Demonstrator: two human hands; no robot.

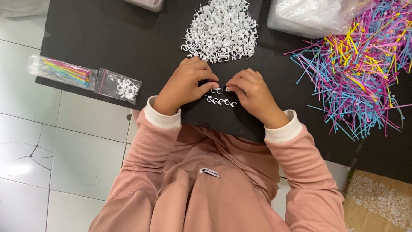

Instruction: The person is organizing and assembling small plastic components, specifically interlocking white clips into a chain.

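Note:
My left hand (186, 83) and my right hand (253, 95) meet over a black mat (128, 38), fingertips pinched on small white cable clips (218, 90). A short row of several white clips (220, 101) lies on the mat just below the fingers. A big heap of the same white clips (221, 29) sits right beyond my hands. Both wrists wear pink sleeves with white cuffs.
A large spread of coloured cable ties (360, 73) covers the mat's right side, beside a clear plastic bag (315, 16). At left lie a small bag of coloured ties (60, 71) and a small bag of white clips (119, 86). White floor tiles (51, 141) lie left.

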